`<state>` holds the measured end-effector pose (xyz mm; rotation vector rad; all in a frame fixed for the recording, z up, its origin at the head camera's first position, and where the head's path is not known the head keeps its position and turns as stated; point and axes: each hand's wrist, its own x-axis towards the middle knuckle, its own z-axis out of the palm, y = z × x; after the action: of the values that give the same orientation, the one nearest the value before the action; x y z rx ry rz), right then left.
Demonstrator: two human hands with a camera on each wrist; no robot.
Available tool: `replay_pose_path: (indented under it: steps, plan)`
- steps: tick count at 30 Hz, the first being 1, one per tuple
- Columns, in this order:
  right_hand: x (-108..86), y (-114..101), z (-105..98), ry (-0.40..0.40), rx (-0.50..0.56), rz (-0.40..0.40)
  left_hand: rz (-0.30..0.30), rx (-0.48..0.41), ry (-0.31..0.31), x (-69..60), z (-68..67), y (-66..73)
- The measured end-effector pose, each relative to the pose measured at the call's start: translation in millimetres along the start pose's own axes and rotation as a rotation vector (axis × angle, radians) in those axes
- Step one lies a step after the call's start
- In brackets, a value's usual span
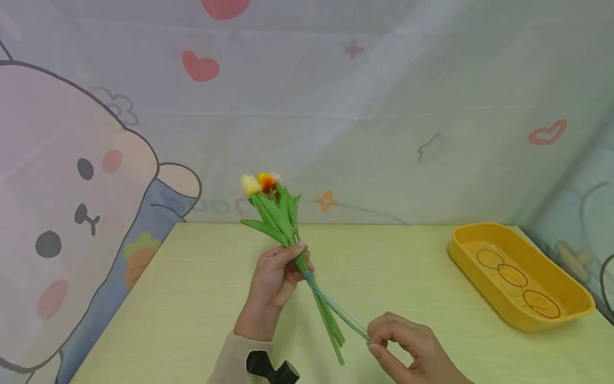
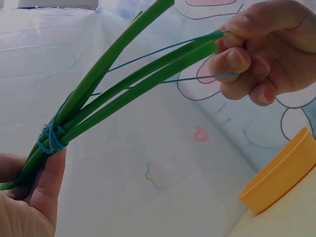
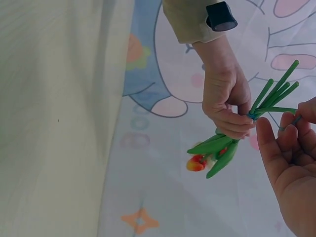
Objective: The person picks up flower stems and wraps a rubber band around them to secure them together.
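Observation:
My left hand (image 1: 272,280) grips a small bunch of artificial tulips (image 1: 280,213) by the green stems, just below the leaves. The blooms, white, orange-red and pale pink, point up and away. A blue rubber band (image 2: 51,138) is wound several times round the stems right beside the left fingers. From that winding a loop of the band stretches toward the stem ends, where my right hand (image 1: 408,344) pinches it between thumb and fingers. Two stem tips lie close to the right fingertips in the left wrist view; whether they touch cannot be told.
A yellow tray (image 1: 467,282) stands at the right of the pale table (image 1: 192,320), with several coloured rubber bands (image 1: 512,275) lying in it. Behind the table hangs a printed cloth (image 1: 312,80) with a cartoon animal and hearts.

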<state>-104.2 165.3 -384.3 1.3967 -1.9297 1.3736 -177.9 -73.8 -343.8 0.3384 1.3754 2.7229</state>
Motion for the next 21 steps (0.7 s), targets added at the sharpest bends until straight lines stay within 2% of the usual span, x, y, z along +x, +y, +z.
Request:
replay_pose_path:
  steps: [4,11,17,21]
  plan:
    - [-2.1,0.6,0.8,-0.004,0.062,-0.006,-0.022,-0.003,-0.029,-1.2,1.0,1.3]
    - [-2.3,1.8,-0.5,-0.011,0.098,-0.022,-0.034,0.007,0.009,-3.2,3.1,3.1]
    - [-3.1,1.0,-0.9,-0.02,0.159,0.042,-0.046,-0.016,0.015,-2.9,3.1,3.4]
    - [-3.4,1.2,-1.0,-0.023,0.197,0.079,-0.05,-0.034,-0.015,-3.5,3.3,4.2]
